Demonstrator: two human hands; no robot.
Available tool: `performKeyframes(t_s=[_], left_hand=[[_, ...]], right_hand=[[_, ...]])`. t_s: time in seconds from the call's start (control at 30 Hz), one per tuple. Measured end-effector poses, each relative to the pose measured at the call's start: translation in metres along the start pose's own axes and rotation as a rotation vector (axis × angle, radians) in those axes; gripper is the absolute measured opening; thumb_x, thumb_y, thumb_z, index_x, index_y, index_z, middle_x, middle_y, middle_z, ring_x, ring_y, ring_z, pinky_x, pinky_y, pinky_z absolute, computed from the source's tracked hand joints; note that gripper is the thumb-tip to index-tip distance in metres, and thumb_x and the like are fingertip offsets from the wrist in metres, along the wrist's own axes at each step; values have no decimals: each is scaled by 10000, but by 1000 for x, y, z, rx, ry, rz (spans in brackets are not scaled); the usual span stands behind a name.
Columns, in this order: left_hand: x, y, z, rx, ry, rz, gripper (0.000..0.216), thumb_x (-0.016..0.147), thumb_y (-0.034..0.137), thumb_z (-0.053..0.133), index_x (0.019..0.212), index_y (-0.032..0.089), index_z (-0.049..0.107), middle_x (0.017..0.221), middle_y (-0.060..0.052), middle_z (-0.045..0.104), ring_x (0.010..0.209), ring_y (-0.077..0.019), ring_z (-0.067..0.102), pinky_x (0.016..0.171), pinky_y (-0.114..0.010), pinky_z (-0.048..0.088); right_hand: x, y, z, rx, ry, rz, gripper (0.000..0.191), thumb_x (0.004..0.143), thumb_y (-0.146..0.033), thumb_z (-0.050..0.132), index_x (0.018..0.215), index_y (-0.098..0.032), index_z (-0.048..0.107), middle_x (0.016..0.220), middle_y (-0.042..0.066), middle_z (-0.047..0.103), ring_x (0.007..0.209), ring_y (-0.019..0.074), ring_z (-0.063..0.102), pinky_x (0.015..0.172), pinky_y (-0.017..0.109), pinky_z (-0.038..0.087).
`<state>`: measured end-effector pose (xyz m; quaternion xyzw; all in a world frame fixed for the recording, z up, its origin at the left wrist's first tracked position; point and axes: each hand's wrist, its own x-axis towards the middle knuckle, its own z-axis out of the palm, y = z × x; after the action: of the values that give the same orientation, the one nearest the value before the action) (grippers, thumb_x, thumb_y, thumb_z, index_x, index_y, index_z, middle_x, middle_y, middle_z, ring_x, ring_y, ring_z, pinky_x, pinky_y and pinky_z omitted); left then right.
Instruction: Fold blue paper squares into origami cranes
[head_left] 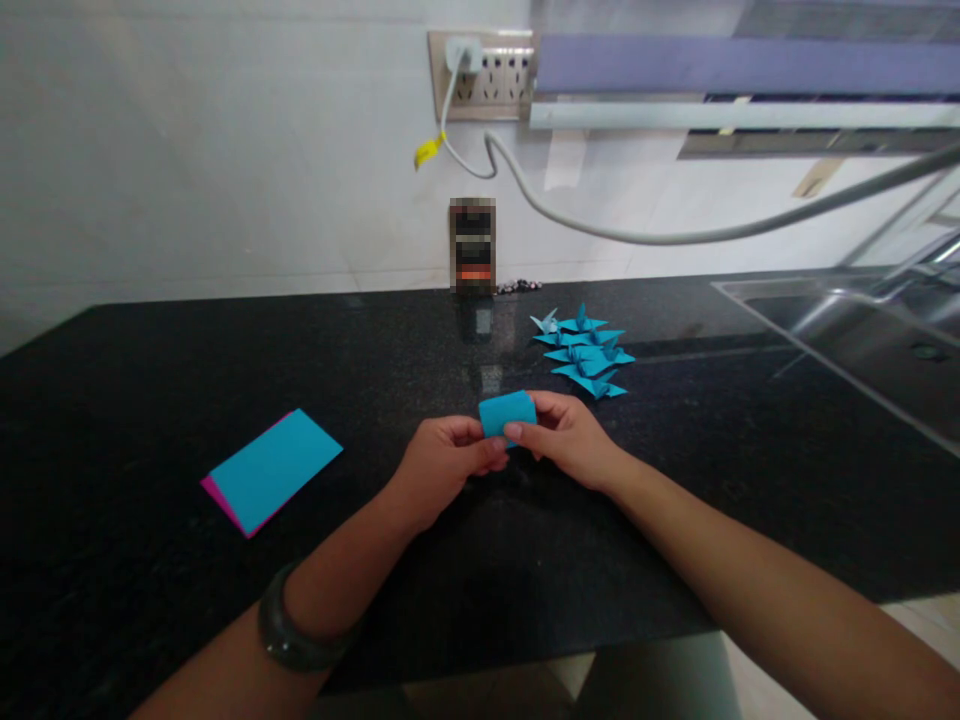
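Observation:
Between my two hands, over the middle of the dark countertop (pixel 180 370), is a small folded piece of blue paper (pixel 501 411). My left hand (pixel 450 455) pinches its lower left part with thumb and fingers. On the right edge, my right hand (pixel 566 435) grips it, thumb across the front and fingers behind. The back of the paper is hidden. Several folded blue paper cranes (pixel 592 360) lie in a group beyond my right hand, with one paler crane (pixel 547 321) at their far left. A stack of blue and pink paper (pixel 277 470) rests left of my left hand.
A phone-like upright object (pixel 473 245), blurred out, leans against the wall with a beaded string (pixel 521 286) beside it. A sink (pixel 847 330) is set in the counter at right. A white cable (pixel 645 236) hangs from the wall socket (pixel 506 80).

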<state>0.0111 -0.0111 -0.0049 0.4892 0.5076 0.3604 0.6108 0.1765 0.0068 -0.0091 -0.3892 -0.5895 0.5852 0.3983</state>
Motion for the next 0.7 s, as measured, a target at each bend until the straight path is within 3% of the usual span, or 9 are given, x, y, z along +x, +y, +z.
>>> performKeyframes(t_s=[0.23,0.4,0.7], left_hand=[[1,-4,0,46,-61,15,199,609,303,743,676,130,670,638,-15,674,562,-99,559,569,-225,414],[0,1,1,-7,50,80,224,579,305,758,674,136,647,591,14,637,526,-86,538,523,-205,398],[-2,4,2,69,113,59,122,624,237,713,594,142,643,529,12,629,493,-96,555,527,-216,448]], right_hand=[[0,2,1,-44,3,-46,281,677,-373,690,616,-145,537,513,-60,457,452,48,366,440,193,306],[1,-1,-5,-75,-49,56,288,645,-393,702,612,-140,569,500,-59,469,463,58,400,456,200,317],[1,1,-7,-111,-124,112,294,626,-403,717,653,-124,629,589,-14,597,505,73,473,502,211,380]])
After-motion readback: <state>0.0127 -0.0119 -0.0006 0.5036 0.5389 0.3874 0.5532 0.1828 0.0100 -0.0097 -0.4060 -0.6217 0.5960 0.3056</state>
